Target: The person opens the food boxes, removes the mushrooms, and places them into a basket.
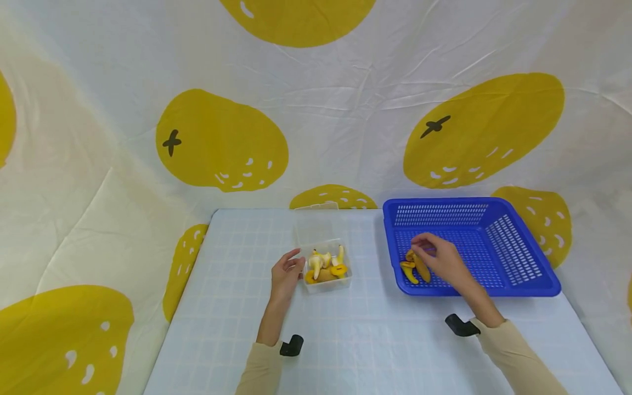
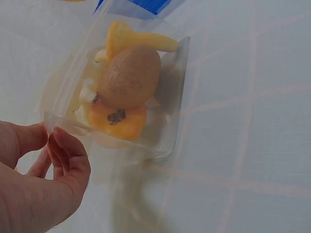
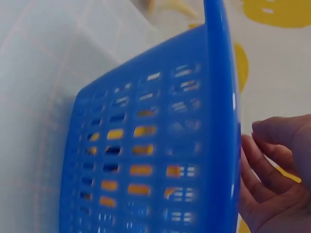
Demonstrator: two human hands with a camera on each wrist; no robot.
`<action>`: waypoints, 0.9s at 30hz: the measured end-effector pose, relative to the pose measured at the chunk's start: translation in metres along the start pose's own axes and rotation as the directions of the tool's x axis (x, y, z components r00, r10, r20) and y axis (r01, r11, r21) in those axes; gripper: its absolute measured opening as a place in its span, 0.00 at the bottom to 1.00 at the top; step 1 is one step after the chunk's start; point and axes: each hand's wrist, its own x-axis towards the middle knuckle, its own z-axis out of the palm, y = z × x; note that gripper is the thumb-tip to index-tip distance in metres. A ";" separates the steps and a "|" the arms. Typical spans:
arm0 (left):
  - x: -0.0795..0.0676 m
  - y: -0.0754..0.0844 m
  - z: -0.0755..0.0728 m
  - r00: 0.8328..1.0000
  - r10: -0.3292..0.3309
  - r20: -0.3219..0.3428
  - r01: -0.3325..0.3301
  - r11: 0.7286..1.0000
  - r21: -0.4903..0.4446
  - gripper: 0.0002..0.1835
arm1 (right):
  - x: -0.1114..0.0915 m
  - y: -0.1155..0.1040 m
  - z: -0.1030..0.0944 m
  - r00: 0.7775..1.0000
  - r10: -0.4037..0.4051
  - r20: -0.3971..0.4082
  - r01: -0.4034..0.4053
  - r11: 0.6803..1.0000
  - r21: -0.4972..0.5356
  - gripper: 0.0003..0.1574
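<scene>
A clear plastic box [image 1: 328, 286] holds several yellow and cream mushroom-like pieces [image 1: 318, 262] and a brown, potato-like oval [image 2: 130, 76]. In the left wrist view, an orange piece with a dark spot [image 2: 119, 119] also lies inside. My left hand [image 1: 286, 276] pinches the box's rim at a corner between thumb and fingers. Over the left part of a blue basket [image 1: 535, 289] is my right hand [image 1: 444, 262], fingers bent and nothing visible between them. Beneath it lie a yellow curved piece [image 1: 408, 272] and a brownish-yellow oblong [image 1: 422, 269]; the basket's wall partly hides them in the right wrist view.
The box's clear lid [image 1: 318, 226] stands open at the back. A pale checked cloth [image 1: 365, 345] covers the table. Behind it hangs a white curtain [image 1: 345, 137] with large yellow fruit prints. The basket stands at the table's back right.
</scene>
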 end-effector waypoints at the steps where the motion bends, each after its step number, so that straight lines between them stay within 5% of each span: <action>1: 0.000 0.001 0.000 1.000 -0.004 0.003 0.004 1.000 0.001 0.22 | 0.001 -0.003 0.002 1.000 0.001 0.002 -0.001 1.000 0.012 0.11; 12: -0.022 0.033 0.002 1.000 -0.011 0.015 0.011 1.000 0.007 0.20 | 0.019 -0.035 0.035 0.999 -0.015 0.031 0.012 0.994 0.110 0.12; 27: -0.023 0.034 0.001 1.000 -0.009 0.026 0.010 1.000 -0.013 0.21 | 0.041 -0.076 0.094 0.962 -0.233 0.145 0.194 0.951 0.241 0.11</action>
